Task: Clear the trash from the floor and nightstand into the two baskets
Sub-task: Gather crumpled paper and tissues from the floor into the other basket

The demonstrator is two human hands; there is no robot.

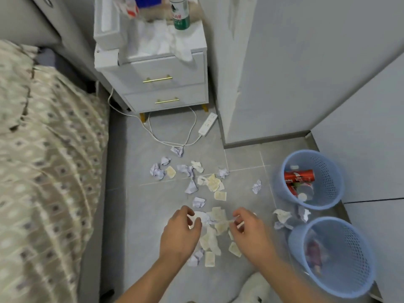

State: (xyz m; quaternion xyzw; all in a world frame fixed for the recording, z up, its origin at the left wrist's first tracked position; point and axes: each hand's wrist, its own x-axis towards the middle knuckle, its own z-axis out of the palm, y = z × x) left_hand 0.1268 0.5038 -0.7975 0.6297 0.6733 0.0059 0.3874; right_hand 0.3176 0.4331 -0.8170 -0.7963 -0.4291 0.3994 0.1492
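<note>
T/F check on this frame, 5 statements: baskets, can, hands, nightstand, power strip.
1. Both baskets stand on the right. True.
2. The red can lies on the floor. False: it is inside the far basket.
3. Both hands are down at the paper scraps. True.
4. The nightstand top is bare. False: a green-and-white bottle and white tissue are on it.
5. The power strip lies on the bed. False: it is on the floor by the nightstand.
</note>
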